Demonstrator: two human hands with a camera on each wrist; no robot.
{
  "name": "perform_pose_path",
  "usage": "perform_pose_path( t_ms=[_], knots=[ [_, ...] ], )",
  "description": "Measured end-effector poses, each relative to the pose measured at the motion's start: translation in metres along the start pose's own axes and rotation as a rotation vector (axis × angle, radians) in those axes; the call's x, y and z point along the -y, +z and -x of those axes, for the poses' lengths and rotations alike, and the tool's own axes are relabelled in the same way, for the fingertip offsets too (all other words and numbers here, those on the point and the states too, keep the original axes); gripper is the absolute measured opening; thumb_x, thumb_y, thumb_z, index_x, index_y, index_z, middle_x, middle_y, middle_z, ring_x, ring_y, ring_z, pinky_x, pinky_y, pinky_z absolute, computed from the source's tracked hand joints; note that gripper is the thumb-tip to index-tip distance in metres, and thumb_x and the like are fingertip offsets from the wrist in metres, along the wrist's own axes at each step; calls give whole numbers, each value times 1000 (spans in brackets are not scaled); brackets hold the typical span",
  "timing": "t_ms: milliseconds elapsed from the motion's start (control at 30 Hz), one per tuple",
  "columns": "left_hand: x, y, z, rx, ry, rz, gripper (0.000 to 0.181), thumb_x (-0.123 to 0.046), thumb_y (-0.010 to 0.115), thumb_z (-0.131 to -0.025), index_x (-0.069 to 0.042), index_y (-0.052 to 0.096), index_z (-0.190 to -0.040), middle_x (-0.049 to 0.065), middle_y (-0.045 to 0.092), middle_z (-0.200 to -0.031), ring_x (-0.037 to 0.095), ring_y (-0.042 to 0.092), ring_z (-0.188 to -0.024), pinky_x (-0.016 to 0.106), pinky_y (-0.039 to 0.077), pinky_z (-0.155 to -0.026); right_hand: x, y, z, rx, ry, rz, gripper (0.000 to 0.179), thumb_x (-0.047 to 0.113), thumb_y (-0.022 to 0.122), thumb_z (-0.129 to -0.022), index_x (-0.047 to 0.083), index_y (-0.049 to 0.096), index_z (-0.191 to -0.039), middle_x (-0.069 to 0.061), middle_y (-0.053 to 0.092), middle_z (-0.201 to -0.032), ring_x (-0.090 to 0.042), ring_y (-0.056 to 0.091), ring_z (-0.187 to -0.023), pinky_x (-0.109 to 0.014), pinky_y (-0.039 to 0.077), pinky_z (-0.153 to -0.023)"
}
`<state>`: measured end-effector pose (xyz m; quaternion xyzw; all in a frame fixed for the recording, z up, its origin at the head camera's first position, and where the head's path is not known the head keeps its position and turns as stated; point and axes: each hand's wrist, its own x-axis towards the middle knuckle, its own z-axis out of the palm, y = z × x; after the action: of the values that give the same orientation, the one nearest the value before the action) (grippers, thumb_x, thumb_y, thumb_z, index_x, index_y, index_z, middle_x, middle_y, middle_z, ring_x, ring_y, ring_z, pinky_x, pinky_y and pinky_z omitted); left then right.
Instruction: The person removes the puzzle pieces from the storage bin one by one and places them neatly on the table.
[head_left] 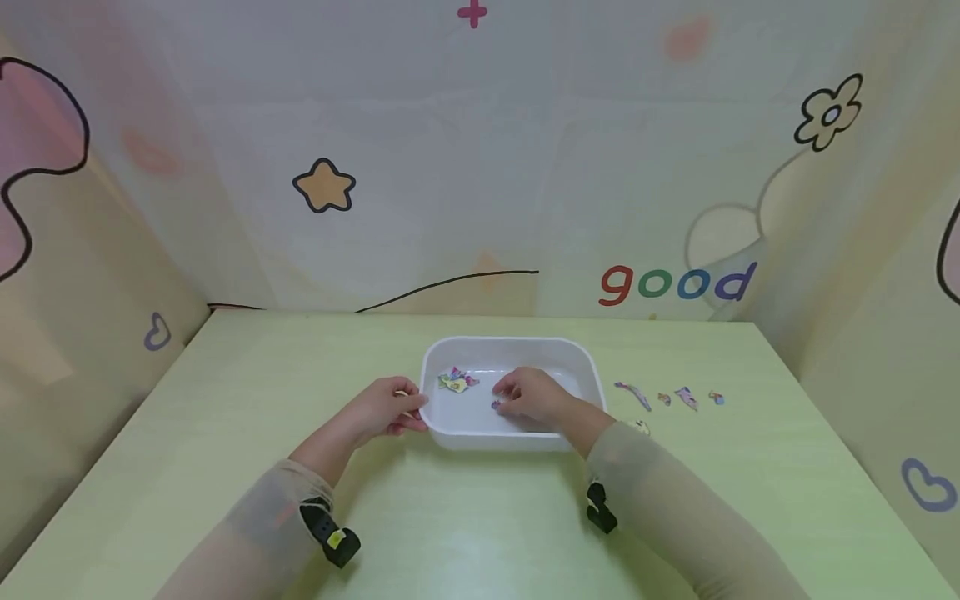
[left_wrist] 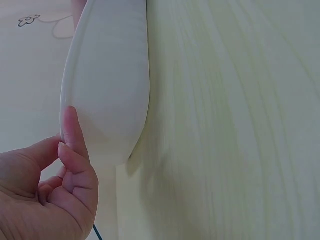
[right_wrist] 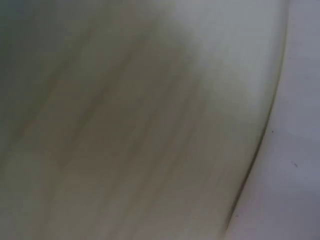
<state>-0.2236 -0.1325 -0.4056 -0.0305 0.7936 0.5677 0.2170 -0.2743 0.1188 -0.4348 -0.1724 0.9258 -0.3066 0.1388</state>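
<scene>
A white plastic tray (head_left: 517, 442) stands on the table. My left hand (head_left: 390, 407) pinches its left rim between thumb and fingers; the left wrist view shows the same hand (left_wrist: 65, 185) at the edge. Inside the tray, my right hand (head_left: 536, 396) reaches down with bent fingers. A tiny purplish piece (head_left: 496, 404) is at the right thumb's tip; whether it is pinched or lies on the tray floor cannot be told. Left of that hand, a small heap of colourful cut pieces (head_left: 456, 382) lies in the tray. The right wrist view shows no hand.
Right of the tray, several small colourful pieces (head_left: 686, 398) lie in a loose row on the pale table (head_left: 480, 517). Another pale piece (head_left: 641, 427) is beside the right forearm, partly hidden. Printed cloth walls (head_left: 450, 208) enclose the back and sides.
</scene>
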Motion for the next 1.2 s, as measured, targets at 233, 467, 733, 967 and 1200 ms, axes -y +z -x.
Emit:
perform_pose_path(
  t_ms=[233, 467, 733, 967, 1200],
  knots=[
    [-4, 1, 0, 5, -4, -2, 17, -15, 54, -95, 0, 51, -103, 10, 62, -81, 13, 64, -63, 21, 40, -51, 8, -2, 0, 26, -3, 96, 13, 15, 72, -82, 10, 72, -94, 3, 63, -85, -12, 54, -81, -29, 45, -81],
    [-8, 1, 1, 0, -2, -42, 16, -15, 55, -95, -1, 52, -100, 10, 61, -81, 14, 64, -64, 20, 39, -50, 11, -2, 1, 23, -55, 185, 6, 15, 72, -83, 11, 69, -87, 3, 57, -79, -13, 50, -76, -28, 45, -76],
    [-7, 0, 2, -6, -15, -48, 16, -16, 55, -95, -1, 52, -100, 10, 61, -81, 15, 65, -65, 21, 40, -51, 11, -2, 3, 20, -111, 235, 9, 16, 71, -82, 12, 64, -86, 4, 54, -78, -12, 50, -75, -27, 43, -74],
    [-9, 0, 2, -5, -12, -43, 15, -15, 54, -95, -1, 52, -100, 10, 61, -82, 13, 64, -63, 21, 40, -51, 7, -10, 6, 65, -133, 73, 10, 14, 69, -84, 10, 62, -90, 3, 59, -79, -12, 53, -76, -27, 45, -74],
    [-6, 0, 0, -12, -19, -45, 16, -16, 55, -95, -1, 53, -101, 10, 61, -83, 16, 65, -65, 21, 40, -52, 0, -25, 18, -2, -172, -92, 15, 7, 69, -83, 3, 64, -97, -1, 63, -85, -15, 58, -81, -31, 48, -80]
  ],
)
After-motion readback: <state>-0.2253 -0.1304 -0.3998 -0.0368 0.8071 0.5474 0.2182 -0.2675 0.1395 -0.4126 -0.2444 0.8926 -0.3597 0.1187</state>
